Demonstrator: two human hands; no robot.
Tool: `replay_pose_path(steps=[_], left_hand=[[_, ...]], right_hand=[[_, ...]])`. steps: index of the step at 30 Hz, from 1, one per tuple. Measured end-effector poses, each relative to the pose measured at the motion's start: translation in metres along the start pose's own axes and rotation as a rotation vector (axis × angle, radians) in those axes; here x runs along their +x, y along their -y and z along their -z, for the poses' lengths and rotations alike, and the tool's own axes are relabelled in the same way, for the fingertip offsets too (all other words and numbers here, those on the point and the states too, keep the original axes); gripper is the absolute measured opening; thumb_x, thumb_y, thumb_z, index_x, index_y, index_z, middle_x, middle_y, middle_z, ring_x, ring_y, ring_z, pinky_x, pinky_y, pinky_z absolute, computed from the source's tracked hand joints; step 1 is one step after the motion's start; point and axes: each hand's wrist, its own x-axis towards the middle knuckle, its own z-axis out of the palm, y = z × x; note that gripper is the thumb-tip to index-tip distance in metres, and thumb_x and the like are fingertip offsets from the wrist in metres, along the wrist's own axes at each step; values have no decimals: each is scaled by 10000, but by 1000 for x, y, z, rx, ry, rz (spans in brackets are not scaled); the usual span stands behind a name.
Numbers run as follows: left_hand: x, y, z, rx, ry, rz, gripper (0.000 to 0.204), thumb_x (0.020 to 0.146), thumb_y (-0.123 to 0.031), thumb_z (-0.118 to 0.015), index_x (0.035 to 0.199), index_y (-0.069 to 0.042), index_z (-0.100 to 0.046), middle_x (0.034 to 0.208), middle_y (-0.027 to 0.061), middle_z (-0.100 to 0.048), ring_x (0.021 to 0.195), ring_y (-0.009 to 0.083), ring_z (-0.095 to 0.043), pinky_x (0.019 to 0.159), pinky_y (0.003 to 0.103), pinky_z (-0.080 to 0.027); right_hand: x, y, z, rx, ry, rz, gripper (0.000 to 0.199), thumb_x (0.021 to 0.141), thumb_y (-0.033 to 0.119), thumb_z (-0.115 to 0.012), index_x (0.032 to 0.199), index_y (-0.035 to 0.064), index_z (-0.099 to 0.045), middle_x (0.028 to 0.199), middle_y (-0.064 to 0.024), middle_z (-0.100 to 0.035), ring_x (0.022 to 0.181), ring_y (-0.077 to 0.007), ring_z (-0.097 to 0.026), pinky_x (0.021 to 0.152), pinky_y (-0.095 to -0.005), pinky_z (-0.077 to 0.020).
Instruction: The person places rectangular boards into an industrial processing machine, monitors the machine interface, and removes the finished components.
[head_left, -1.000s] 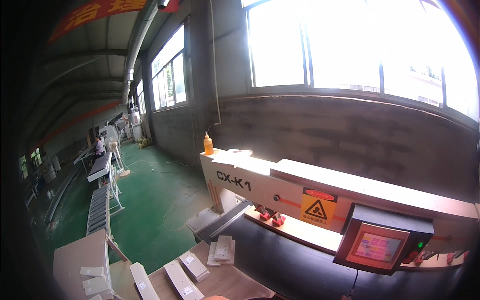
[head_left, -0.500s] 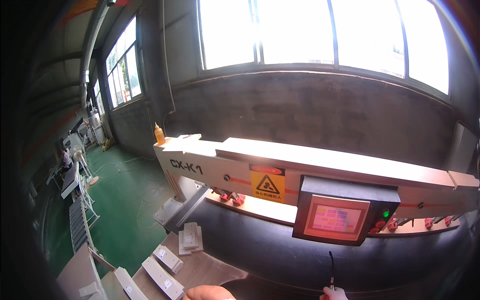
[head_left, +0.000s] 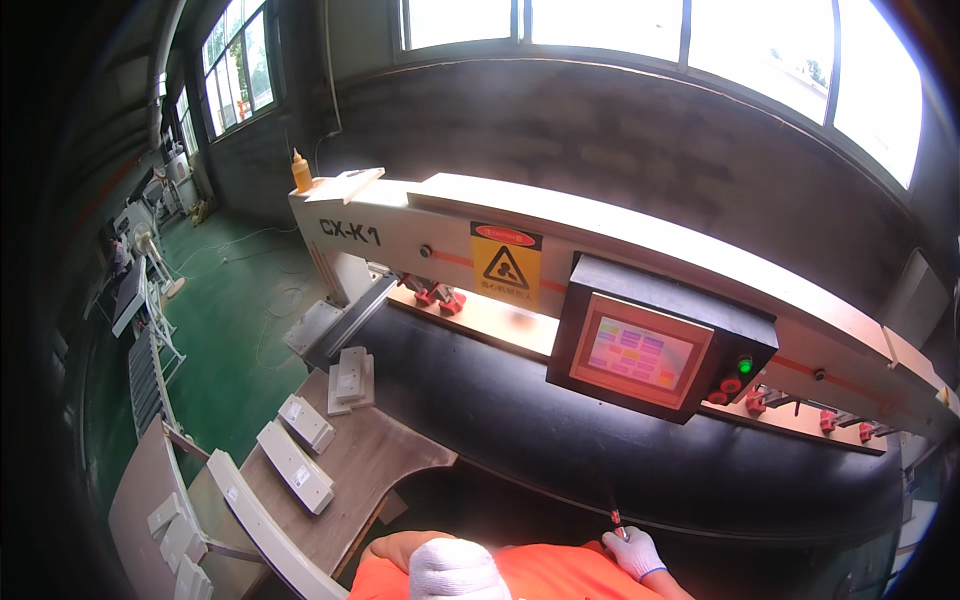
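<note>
Right hand (head_left: 634,552), gloved, grips thin red-tipped tool (head_left: 612,512) over black belt (head_left: 520,420); left hand (head_left: 455,570) closed, empty. Risk: tool tip snagging belt if lowered.

White knit gloves on left hand (head_left: 455,568) and right hand (head_left: 634,552), orange top.
</note>
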Motion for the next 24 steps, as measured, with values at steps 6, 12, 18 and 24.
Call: replay_pose_path(steps=[6, 12, 18, 24], left_hand=[[-25, -12, -12, 71, -64, 37, 179, 909, -30, -701, 756, -106, -651, 770, 54, -703, 726, 179, -731, 633, 331, -578], [-29, 2, -2, -68, 51, 106, 88, 932, -87, -735, 859, -96, -687, 879, 51, -736, 751, 207, -745, 680, 349, -619], [-89, 34, -42, -60, 123, 623, 65, 920, -87, -748, 947, -55, -699, 797, 91, -690, 658, 272, -699, 606, 368, -580], [-186, 48, -45, -3, 217, 1204, 190, 942, -131, -734, 765, -69, -701, 721, 92, -686, 618, 268, -686, 586, 363, -551]], right_hand=[[-3, -10, 19, -265, 21, -17, 582, 921, 518, -718, 958, -62, -729, 870, -215, -777, 869, -352, -769, 823, -436, -573], [10, -80, 4, 412, -101, -299, 393, 934, 347, -768, 904, -39, -702, 710, -148, -707, 614, -193, -696, 620, -379, -564], [51, -164, -40, 64, -169, -5, 411, 1076, 452, -664, 941, 70, -731, 750, -48, -698, 631, -201, -638, 523, -395, -483], [59, -135, -53, 21, -151, -38, 456, 1074, 486, -645, 944, 60, -743, 759, -88, -717, 645, -254, -658, 541, -427, -496]])
